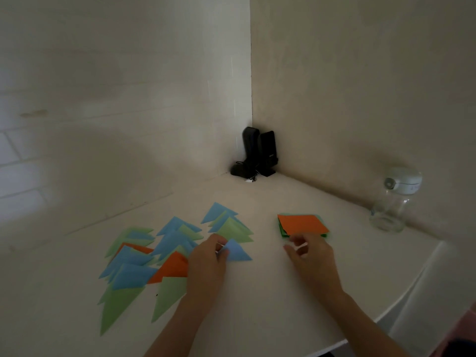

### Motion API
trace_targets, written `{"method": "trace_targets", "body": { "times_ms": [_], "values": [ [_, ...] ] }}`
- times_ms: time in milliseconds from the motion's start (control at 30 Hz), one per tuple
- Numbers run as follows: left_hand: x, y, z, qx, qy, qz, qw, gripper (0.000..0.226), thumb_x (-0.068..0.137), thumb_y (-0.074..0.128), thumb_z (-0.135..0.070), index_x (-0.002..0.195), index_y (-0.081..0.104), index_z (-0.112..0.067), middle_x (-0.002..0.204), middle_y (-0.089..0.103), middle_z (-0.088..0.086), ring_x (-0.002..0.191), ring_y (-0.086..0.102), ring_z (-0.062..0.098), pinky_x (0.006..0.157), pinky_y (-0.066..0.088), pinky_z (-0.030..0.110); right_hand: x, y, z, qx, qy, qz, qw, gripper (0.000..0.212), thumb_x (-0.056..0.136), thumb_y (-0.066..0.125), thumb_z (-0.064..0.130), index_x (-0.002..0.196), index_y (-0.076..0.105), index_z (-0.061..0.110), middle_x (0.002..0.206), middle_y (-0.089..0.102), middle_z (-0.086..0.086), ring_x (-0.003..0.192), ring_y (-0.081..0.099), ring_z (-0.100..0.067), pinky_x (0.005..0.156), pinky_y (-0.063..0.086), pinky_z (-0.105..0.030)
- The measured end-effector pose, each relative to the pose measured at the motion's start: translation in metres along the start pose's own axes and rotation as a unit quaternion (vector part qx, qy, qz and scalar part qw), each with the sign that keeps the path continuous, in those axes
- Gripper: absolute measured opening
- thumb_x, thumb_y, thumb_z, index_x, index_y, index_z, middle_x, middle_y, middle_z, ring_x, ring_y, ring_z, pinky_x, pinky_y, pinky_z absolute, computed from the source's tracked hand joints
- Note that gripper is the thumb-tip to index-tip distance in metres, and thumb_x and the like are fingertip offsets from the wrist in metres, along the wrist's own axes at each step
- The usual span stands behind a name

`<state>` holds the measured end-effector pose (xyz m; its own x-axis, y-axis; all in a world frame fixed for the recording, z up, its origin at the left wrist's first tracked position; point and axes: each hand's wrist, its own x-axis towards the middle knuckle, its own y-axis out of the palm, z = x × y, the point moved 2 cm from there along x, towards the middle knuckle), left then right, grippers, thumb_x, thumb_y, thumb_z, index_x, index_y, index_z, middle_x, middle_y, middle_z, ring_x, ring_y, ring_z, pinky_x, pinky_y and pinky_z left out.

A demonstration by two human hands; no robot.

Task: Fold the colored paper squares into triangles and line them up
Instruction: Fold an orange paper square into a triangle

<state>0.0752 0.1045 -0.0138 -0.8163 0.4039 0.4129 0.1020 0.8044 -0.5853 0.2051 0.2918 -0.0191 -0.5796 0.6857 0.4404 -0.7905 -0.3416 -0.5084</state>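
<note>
Folded paper triangles (164,251) at lower left of the frame are light blue, pale green and orange. An orange paper square (302,224) tops a green stack right of centre. Black speakers (258,153) stand against cream walls.

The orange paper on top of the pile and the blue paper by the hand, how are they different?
The orange paper is a flat, unfolded square; the blue paper is a folded triangle. The orange one lies on the stack, untouched; the left hand holds the blue one. Both sit on the white table.
</note>
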Motion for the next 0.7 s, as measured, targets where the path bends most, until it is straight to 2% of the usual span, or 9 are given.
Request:
{"method": "trace_targets", "body": {
  "times_ms": [67, 167, 333, 467, 567, 700],
  "values": [
    [0.007, 0.005, 0.003, 0.007, 0.008, 0.003, 1.0, 0.011, 0.085, 0.064, -0.01, 0.084, 0.059, -0.019, 0.074, 0.059, -0.009, 0.07, 0.054, 0.008, 0.063, 0.04, 0.023, 0.015, -0.006, -0.007, -0.044, 0.009, -0.015, 0.999, 0.022, 0.071, 0.079, 0.019, 0.089, 0.067, 0.016, 0.087, 0.059, -0.001, 0.062, 0.055, -0.012, 0.066, 0.045, -0.028],
    [0.017, 0.012, 0.006, 0.015, 0.002, 0.011, 1.0, 0.016, 0.084, 0.064, -0.009, 0.08, 0.057, -0.022, 0.075, 0.058, -0.008, 0.071, 0.055, 0.012, 0.066, 0.044, 0.029, 0.025, -0.009, -0.012, -0.06, 0.015, -0.006, 0.998, 0.027, 0.068, 0.082, 0.021, 0.092, 0.072, 0.017, 0.088, 0.048, 0.005, 0.062, 0.048, -0.009, 0.068, 0.037, -0.022],
    [0.032, 0.02, 0.007, 0.079, 0.009, -0.01, 0.997, 0.02, 0.079, 0.069, -0.01, 0.079, 0.054, -0.024, 0.08, 0.057, -0.007, 0.079, 0.053, 0.018, 0.072, 0.045, 0.04, 0.026, 0.0, -0.021, -0.123, 0.013, -0.001, 0.992, 0.024, 0.074, 0.077, 0.035, 0.095, 0.074, 0.024, 0.1, 0.053, -0.003, 0.084, 0.057, -0.023, 0.069, 0.043, -0.027],
    [0.036, 0.024, 0.011, 0.128, 0.016, -0.019, 0.991, 0.023, 0.074, 0.074, -0.01, 0.089, 0.059, -0.02, 0.094, 0.057, 0.0, 0.09, 0.051, 0.024, 0.077, 0.044, 0.041, 0.028, 0.004, -0.021, -0.179, 0.02, 0.01, 0.984, 0.021, 0.082, 0.066, 0.04, 0.096, 0.073, 0.027, 0.105, 0.051, -0.003, 0.086, 0.057, -0.024, 0.066, 0.046, -0.031],
    [0.03, 0.025, 0.008, 0.116, 0.029, -0.041, 0.992, 0.025, 0.07, 0.076, -0.007, 0.087, 0.06, -0.018, 0.091, 0.056, 0.003, 0.085, 0.052, 0.027, 0.072, 0.045, 0.043, 0.028, 0.004, -0.02, -0.186, 0.018, 0.001, 0.982, 0.02, 0.085, 0.064, 0.039, 0.093, 0.073, 0.023, 0.101, 0.05, -0.002, 0.081, 0.056, -0.024, 0.063, 0.042, -0.029],
    [0.006, 0.023, -0.002, 0.076, 0.091, -0.033, 0.992, 0.021, 0.075, 0.069, -0.004, 0.085, 0.058, -0.018, 0.086, 0.053, -0.002, 0.078, 0.049, 0.019, 0.067, 0.044, 0.033, 0.027, 0.002, -0.02, -0.168, -0.008, -0.025, 0.985, 0.017, 0.085, 0.066, 0.032, 0.092, 0.075, 0.019, 0.098, 0.05, -0.005, 0.073, 0.055, -0.025, 0.061, 0.043, -0.03]
  ]
}}
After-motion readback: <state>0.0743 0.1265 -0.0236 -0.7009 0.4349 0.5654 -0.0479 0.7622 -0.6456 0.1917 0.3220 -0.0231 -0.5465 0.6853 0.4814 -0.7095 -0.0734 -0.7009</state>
